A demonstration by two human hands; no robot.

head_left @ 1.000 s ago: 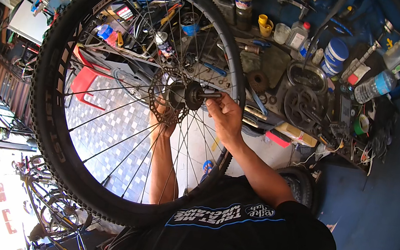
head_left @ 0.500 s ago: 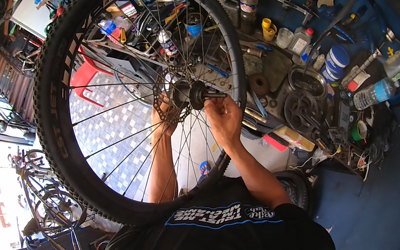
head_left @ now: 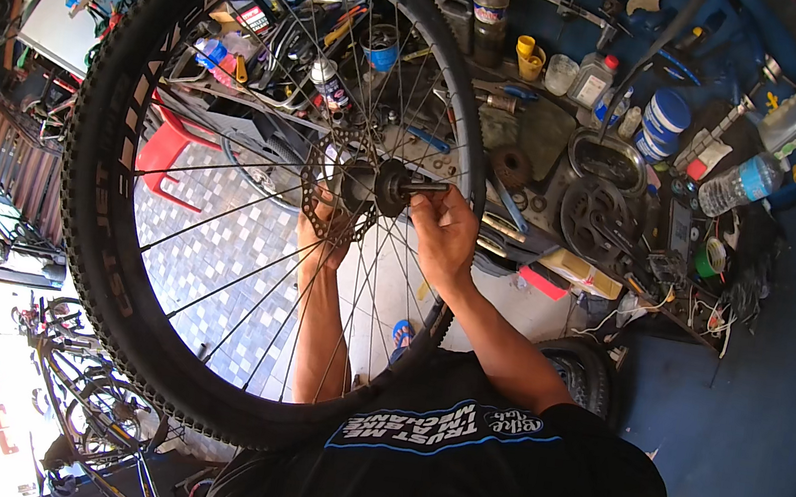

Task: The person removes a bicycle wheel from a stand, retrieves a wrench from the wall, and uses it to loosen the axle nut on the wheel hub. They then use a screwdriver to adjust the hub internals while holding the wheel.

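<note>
A large bicycle wheel with a knobby black tyre stands raised in front of me, its rim close to my chest. At its centre sit a black hub and a disc brake rotor. My left hand grips the wheel at the hub on the rotor side; spokes and rotor partly hide its fingers. On the other side of the hub, my right hand pinches the dark metal axle that sticks out of it.
Beyond the wheel runs a cluttered workbench with a crankset, a metal tray, blue tubs, a plastic water bottle and several tools. A red stool stands on the tiled floor, and bicycles are at lower left.
The wheel and both hands have shifted very slightly in the picture, along with the whole scene. My right hand stays at the axle and my left hand at the hub.
</note>
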